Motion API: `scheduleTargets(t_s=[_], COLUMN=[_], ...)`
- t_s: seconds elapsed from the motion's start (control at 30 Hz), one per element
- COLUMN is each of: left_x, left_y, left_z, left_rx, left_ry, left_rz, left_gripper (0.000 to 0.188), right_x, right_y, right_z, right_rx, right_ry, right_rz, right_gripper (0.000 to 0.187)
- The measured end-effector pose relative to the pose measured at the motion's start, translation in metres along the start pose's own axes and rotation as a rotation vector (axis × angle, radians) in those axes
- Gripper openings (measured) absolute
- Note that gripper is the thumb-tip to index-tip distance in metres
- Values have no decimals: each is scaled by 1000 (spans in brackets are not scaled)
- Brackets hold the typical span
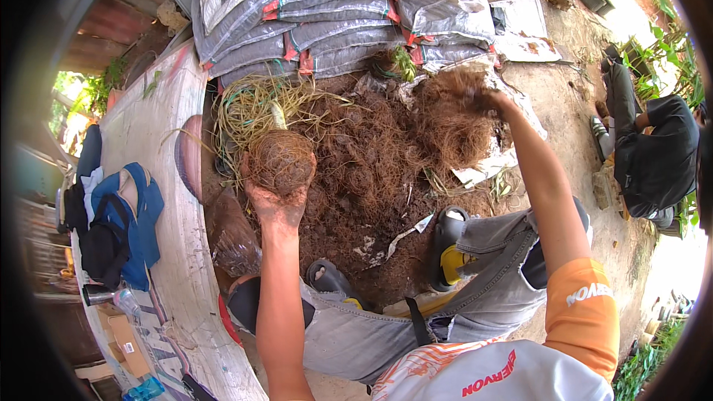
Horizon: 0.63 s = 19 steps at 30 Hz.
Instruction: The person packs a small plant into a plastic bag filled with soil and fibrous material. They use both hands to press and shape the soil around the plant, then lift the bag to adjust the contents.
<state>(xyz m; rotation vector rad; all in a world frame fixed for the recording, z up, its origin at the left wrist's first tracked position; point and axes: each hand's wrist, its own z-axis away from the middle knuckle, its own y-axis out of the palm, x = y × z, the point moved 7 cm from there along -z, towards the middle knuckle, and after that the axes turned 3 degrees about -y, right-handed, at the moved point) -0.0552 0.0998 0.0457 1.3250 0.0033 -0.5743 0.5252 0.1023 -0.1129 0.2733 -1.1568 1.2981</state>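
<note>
My left hand cups a round brown root ball from below, its fingers wrapped about the sides. A pale stem stub sticks up from the top of the ball, and thin fibres cover its surface. Off to the right, my right hand is at a heap of loose brown coconut fibre. Motion blur smears its fingers, so I cannot tell whether it grips any fibre. More dark fibre and soil lie spread between the two hands.
Yellow-green straw strings tangle beyond the root ball. Stacked grey sacks stand at the far side. A whitish wooden board runs along the left, with a blue bag on it. Another person sits at the right.
</note>
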Motion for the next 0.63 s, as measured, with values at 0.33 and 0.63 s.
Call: scheduleTargets(t_s=[0.33, 0.63], left_x=[-5, 5], left_y=[-14, -22], left_z=[1, -19], left_rx=[-25, -33], left_ry=[-1, 3], left_rz=[-3, -74], left_gripper=[47, 53], right_x=[-75, -99], right_y=[53, 86], right_z=[-18, -41], right_rx=[-319, -189], right_ry=[9, -163], right_rz=[646, 891], right_gripper=[87, 120])
